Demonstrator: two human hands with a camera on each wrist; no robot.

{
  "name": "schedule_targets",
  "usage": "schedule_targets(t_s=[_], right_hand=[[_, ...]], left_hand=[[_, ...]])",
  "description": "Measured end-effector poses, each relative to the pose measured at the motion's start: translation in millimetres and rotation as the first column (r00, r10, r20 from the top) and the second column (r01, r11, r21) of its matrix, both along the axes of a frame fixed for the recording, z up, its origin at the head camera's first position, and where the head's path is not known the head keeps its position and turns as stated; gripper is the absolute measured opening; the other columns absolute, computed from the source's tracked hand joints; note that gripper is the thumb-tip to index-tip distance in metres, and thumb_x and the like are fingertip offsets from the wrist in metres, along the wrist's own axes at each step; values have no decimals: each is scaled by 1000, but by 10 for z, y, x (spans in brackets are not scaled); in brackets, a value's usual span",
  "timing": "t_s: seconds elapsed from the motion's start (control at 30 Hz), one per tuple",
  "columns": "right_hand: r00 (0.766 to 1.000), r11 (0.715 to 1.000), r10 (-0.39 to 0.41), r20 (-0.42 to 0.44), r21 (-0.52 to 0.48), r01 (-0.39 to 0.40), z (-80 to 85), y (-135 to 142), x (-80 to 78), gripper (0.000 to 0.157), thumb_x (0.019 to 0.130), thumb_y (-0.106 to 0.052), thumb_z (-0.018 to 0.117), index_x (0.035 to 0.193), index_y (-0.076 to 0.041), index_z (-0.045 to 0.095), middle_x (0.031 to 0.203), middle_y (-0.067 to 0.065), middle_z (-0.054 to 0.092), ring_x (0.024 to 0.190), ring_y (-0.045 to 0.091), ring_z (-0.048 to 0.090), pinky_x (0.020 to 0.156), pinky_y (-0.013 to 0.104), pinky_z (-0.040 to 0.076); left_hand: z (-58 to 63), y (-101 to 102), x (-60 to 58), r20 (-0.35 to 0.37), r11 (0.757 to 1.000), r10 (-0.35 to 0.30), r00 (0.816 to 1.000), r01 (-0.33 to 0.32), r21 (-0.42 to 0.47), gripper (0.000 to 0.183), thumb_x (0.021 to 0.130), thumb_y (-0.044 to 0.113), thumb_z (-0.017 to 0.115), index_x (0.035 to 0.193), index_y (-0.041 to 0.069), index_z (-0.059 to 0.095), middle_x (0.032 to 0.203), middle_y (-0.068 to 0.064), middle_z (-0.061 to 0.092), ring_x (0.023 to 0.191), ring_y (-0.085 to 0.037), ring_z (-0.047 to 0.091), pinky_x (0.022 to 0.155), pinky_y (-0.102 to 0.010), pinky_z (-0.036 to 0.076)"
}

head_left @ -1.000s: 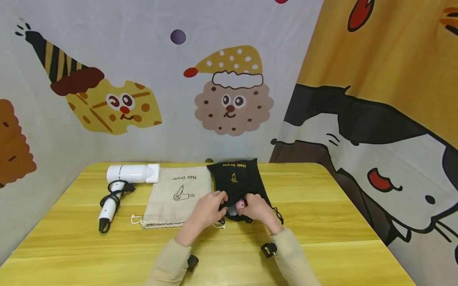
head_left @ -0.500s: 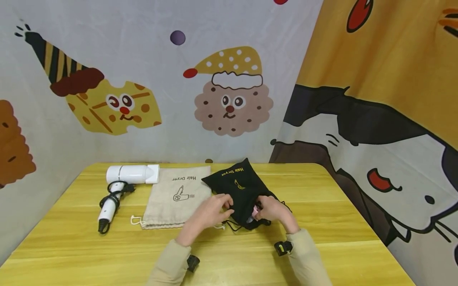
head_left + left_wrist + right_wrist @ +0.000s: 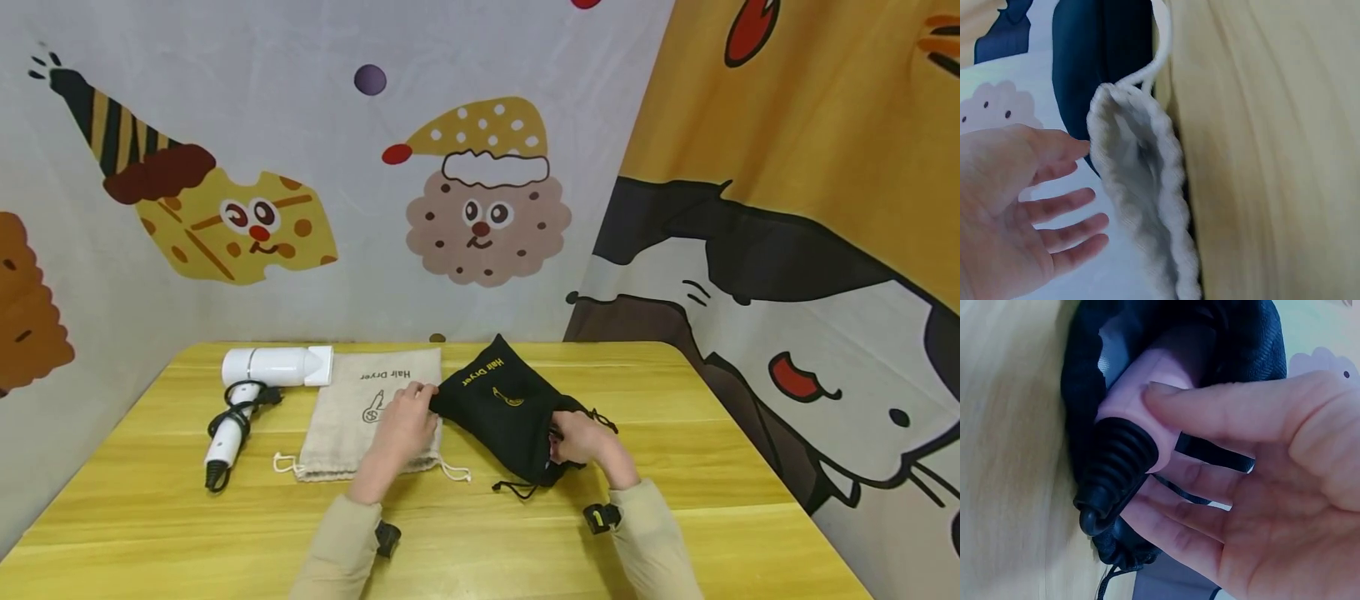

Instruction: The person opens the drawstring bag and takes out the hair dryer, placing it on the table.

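In the head view my right hand point(image 3: 581, 439) is at the mouth of a black drawstring bag point(image 3: 498, 404) printed "Hair Dryer". The right wrist view shows that hand point(image 3: 1272, 469) gripping the pink handle of a hair dryer point(image 3: 1141, 387), thumb on top and fingers beneath. A black ribbed cord sleeve point(image 3: 1119, 456) sticks out of the handle's end; the dryer's other end is hidden inside the bag. My left hand point(image 3: 405, 421) pinches the bag's left corner with thumb and forefinger, its other fingers loose in the left wrist view. Below that hand lies a beige drawstring bag point(image 3: 367, 450).
A white hair dryer point(image 3: 273, 365) with its black cord wound around the handle lies at the left, its nozzle beside the beige bag. Everything rests on a yellow wooden table point(image 3: 450, 550). A cartoon-printed curtain point(image 3: 315, 108) hangs behind the table's back edge.
The right hand has moved right with the pink handle, and the black bag has turned, its mouth swinging right. The left hand has gone from near the bag's mouth to its left corner.
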State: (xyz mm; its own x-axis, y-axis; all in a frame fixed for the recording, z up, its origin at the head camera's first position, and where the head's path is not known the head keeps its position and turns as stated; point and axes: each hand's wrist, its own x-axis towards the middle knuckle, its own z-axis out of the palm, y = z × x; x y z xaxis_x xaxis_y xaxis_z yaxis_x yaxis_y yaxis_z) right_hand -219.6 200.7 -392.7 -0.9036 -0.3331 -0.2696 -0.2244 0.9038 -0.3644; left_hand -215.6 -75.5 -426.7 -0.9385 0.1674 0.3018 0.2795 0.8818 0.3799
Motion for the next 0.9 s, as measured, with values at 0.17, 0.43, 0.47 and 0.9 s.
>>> schedule_targets(t_s=[0.17, 0.43, 0.47, 0.9], right_hand=[[999, 999, -37, 0, -3, 37, -46, -35, -7, 16, 78, 5, 61, 88, -5, 53, 75, 6, 53, 65, 19, 46, 58, 29, 35], [998, 998, -60, -32, 6, 60, -112, -78, -23, 10, 79, 7, 57, 81, -3, 53, 65, 5, 51, 57, 17, 45, 52, 26, 33], [998, 998, -60, -34, 4, 60, -113, -81, -22, 10, 80, 7, 56, 81, -2, 53, 65, 5, 51, 57, 17, 45, 52, 26, 33], [998, 998, -53, -32, -36, 52, -117, -20, -32, 7, 83, 7, 54, 82, 1, 55, 60, 3, 51, 53, 15, 42, 52, 26, 30]], left_hand=[[-67, -68, -56, 32, 999, -2, 1000, 3, -46, 42, 83, 3, 63, 125, 3, 57, 112, -20, 64, 94, -35, 63, 75, -43, 56], [-128, -103, -153, -29, 996, -7, 1000, 4, -89, 26, 86, -1, 59, 112, 3, 63, 97, -18, 66, 78, -35, 60, 63, -42, 52], [-132, -103, -162, -31, 996, -3, 1000, 0, -92, 24, 87, -1, 59, 110, 3, 63, 96, -18, 66, 77, -34, 59, 63, -42, 52], [-92, -101, -164, 59, 985, 57, 997, -47, -167, 29, 86, 3, 61, 114, 10, 60, 101, -15, 65, 88, -35, 57, 76, -50, 51]])
